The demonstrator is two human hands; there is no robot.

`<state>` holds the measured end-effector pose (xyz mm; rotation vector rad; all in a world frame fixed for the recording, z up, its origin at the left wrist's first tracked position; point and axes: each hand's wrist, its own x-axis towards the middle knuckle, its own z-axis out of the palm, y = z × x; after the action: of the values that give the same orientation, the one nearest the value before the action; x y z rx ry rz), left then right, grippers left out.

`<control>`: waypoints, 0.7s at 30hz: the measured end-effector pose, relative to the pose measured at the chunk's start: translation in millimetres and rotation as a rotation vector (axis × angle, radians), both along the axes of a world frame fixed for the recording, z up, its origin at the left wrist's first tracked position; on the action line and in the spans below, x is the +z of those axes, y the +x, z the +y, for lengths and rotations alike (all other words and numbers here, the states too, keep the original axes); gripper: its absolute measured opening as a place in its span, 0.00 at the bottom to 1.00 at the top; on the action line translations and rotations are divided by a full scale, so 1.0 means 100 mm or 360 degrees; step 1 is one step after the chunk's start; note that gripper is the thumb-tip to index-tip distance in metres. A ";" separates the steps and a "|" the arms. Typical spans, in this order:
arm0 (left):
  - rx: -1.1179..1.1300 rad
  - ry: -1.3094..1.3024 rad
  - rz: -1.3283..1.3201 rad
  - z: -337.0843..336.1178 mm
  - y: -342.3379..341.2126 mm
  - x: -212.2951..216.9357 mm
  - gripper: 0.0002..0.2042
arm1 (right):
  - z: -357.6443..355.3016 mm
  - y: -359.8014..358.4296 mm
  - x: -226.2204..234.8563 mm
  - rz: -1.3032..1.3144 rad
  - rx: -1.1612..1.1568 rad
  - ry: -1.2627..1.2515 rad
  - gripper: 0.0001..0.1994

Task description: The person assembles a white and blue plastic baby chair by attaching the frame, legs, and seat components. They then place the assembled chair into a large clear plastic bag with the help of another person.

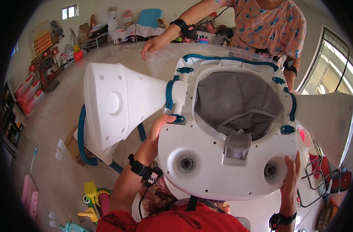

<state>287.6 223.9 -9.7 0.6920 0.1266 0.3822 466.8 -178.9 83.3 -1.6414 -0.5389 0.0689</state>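
Note:
A large white plastic baby activity seat [219, 174], with a grey cloth seat [238, 100] in its middle opening, is in front of me. My left hand [161, 127] grips its left edge, the thumb on top beside a blue fitting [178, 118] and the fingers hidden beneath. My right hand [290, 176] is wrapped round the lower right edge. Two round recesses sit in the near part. White flared side panels [118, 100] join it on both sides through blue bands. Along the far edge runs a blue strip [230, 58].
Across from me stands a person in a flowered top [269, 27], one hand [155, 46] at clear plastic film [166, 58]. A blue-trimmed white stand [81, 135] and a cardboard box [73, 145] are left. Toys [92, 197] lie lower left; a metal-framed chair [319, 174] is right.

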 end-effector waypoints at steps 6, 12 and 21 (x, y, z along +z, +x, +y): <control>0.0119 -0.0185 0.0115 -0.32 -0.08 0.05 0.19 | 0.03 0.12 0.31 -0.0146 -0.0175 -0.0288 0.28; 0.0832 0.1049 0.0354 -0.78 -0.45 0.06 0.26 | 0.65 0.62 0.75 -0.0163 0.0259 -0.0581 0.24; 0.0553 0.0098 0.0216 -0.55 -0.25 -0.04 0.27 | 1.56 1.44 0.91 0.0201 0.0447 -0.0763 0.22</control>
<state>262.8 168.9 -13.8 0.7580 0.3681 0.6742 611.0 -23.0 174.0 -1.9958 -0.6886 0.5408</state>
